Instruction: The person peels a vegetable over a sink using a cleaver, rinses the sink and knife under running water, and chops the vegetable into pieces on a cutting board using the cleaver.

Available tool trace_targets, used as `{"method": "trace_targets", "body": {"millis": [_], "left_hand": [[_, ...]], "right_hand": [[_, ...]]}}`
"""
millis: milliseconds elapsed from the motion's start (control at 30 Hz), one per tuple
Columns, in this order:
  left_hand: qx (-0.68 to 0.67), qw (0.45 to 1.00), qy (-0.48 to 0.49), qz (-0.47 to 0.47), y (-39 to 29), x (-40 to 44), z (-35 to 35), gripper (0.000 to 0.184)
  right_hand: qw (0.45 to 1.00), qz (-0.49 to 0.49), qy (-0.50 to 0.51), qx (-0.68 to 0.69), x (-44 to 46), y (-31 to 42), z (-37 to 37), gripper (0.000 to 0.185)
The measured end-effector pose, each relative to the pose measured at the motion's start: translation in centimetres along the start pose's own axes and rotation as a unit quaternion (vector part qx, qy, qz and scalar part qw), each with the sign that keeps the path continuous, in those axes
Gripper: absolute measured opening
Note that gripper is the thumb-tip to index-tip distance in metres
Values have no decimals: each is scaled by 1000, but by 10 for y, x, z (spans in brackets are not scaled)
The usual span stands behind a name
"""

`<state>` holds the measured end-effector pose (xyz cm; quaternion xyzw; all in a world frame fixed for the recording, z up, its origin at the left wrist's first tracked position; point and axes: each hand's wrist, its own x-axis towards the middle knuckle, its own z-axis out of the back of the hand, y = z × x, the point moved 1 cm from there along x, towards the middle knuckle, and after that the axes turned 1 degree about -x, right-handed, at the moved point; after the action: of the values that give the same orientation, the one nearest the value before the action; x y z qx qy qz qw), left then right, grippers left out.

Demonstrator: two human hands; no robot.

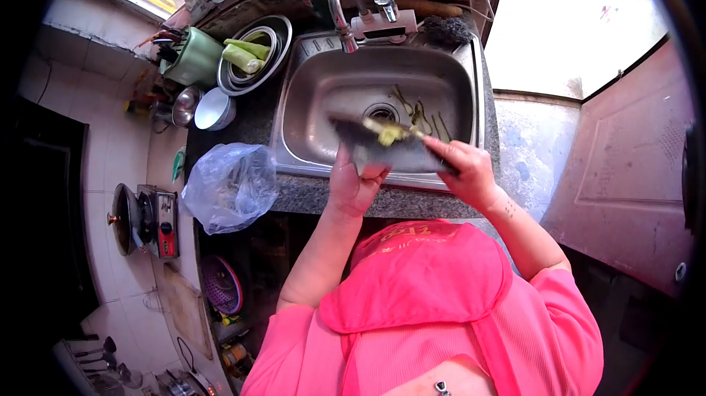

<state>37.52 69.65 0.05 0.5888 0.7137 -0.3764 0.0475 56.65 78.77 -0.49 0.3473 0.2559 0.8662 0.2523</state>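
Observation:
A dark, broad, flat blade, like that of a kitchen cleaver (397, 156), is held over the near side of the sink and is blurred by motion. My right hand (471, 172) is closed around its right end. Below its left part, my left hand (353, 188) has curled fingers, partly hidden by the blade; what they hold I cannot make out. A blurred yellow-green vegetable piece (388, 134) shows at the blade's upper edge. Several thin greenish scraps (419, 115) lie in the steel sink (323, 87) by the drain.
A chrome faucet (337, 6) rises behind the sink. To the left stand nested steel bowls (285, 32) with pale green stalks (243, 59), a white bowl (215, 109) and a green holder (195, 61). A clear plastic bag (229, 188) sits at the counter's front edge.

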Motion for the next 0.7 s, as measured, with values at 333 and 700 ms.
{"method": "trace_targets", "body": {"millis": [333, 700], "left_hand": [[-109, 973, 111, 173, -1, 37, 32, 46], [5, 980, 172, 101, -10, 11, 17, 50]], "right_hand": [[981, 184, -15, -59, -7, 35, 6, 51], [978, 180, -21, -104, 0, 26, 2, 52]]}}
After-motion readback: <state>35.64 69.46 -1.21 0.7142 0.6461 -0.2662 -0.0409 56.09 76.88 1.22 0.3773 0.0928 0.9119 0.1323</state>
